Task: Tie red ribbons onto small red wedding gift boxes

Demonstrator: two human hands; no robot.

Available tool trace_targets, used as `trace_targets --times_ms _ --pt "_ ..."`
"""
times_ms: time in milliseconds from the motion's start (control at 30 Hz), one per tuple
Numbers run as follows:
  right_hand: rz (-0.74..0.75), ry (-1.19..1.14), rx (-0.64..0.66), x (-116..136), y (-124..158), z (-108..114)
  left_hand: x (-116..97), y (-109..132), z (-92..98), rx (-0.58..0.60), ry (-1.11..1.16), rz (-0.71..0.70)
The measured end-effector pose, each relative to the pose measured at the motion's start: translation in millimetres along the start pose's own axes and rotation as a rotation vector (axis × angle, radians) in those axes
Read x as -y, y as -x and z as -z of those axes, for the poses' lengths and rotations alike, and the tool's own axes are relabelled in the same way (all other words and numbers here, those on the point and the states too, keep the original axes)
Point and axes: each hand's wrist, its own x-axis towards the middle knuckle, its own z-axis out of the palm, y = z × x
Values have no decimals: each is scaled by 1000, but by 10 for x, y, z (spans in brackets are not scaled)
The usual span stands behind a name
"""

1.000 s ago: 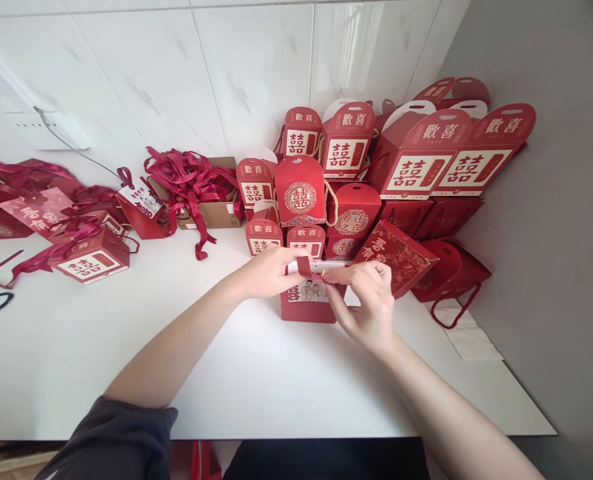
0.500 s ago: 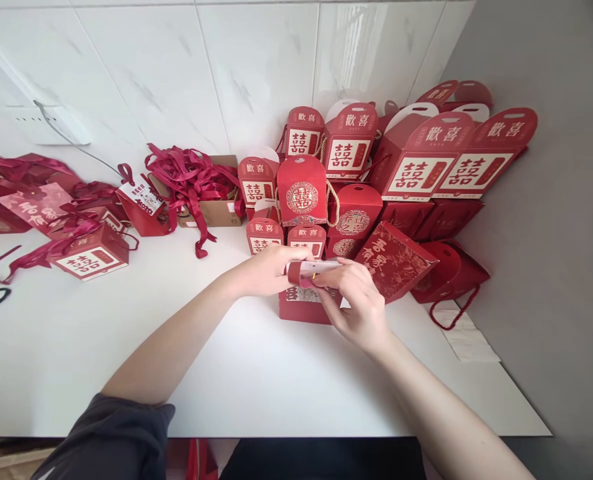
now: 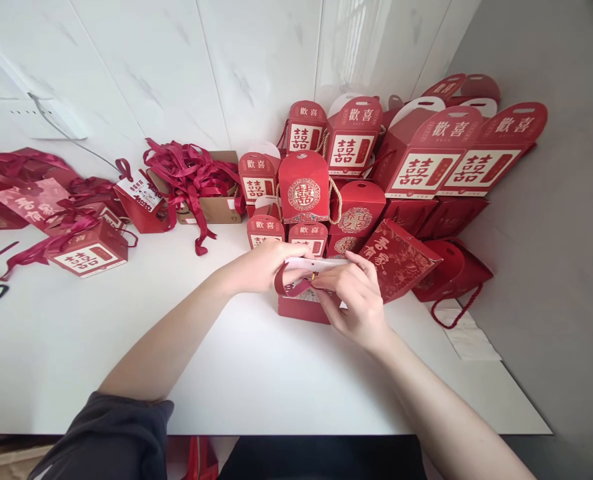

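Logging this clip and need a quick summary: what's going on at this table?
A person works with both bare hands on a small red gift box standing on the white table. The left hand grips the box's top, while the right hand pinches a red ribbon that loops between them. More red boxes are stacked against the wall behind.

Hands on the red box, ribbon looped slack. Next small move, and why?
Probably draw the ribbon taut with the right hand while the left hand steadies the red box: the ribbon sags in a loop at the box's top left corner, and the right hand seems to pinch one end.
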Motion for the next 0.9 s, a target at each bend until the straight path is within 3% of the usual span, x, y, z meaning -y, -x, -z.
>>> trace_targets --times_ms 300,900 --pt "-21 -38 -40 7 -5 41 -43 -1 -8 -24 5 -82" --pt "-24 10 -70 35 -28 51 -61 -15 -39 -36 66 -84"
